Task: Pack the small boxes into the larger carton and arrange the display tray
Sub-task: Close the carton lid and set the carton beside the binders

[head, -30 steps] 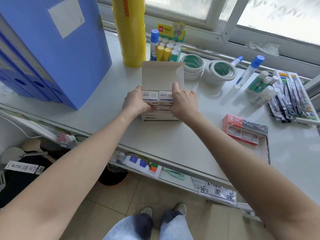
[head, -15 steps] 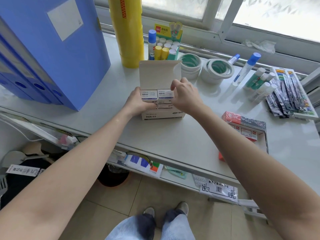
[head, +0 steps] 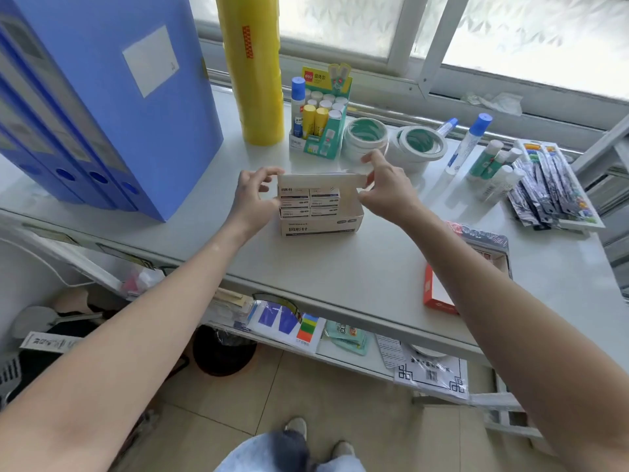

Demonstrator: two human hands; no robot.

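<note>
A white carton (head: 318, 225) stands in the middle of the table, and several small white boxes (head: 309, 202) lie packed inside it. The carton's lid flap (head: 320, 181) is folded forward over the boxes, roughly level. My left hand (head: 252, 195) pinches the flap's left end with thumb and fingers. My right hand (head: 384, 189) pinches its right end. A green and yellow display tray (head: 321, 144) of glue sticks stands behind the carton.
Blue file boxes (head: 112, 97) stand at the left, next to a tall yellow roll (head: 255, 69). Rolls of tape (head: 418, 144), glue bottles (head: 469, 141) and packed pens (head: 548, 189) lie at the right. A red box (head: 439, 294) sits at the table's front edge.
The carton's lid flap stood upright before; it now tilts forward over the small boxes. Both hands rose from the carton's sides to the flap's ends.
</note>
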